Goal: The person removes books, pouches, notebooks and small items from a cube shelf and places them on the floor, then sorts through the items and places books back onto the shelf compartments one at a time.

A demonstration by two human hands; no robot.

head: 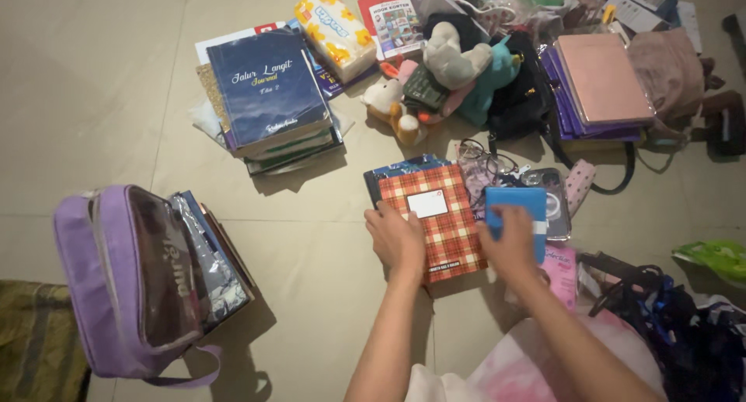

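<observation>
The left hand (pixel 396 237) lies flat, fingers together, on the plaid notebook's (pixel 444 215) left edge on the floor (pixel 311 277). The right hand (pixel 510 242) pinches the blue book (pixel 519 207) just beside it. Bare tile lies left, toward the purple bag (pixel 124 285); clutter crowds right. Both forearms reach forward.

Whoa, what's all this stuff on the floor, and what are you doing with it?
A person sits on the tiled floor amid scattered belongings. The left hand rests on a red plaid notebook, and the right hand holds a small blue book beside it. A purple backpack stuffed with books lies to the left; a stack of books and some plush toys lie farther off.
</observation>
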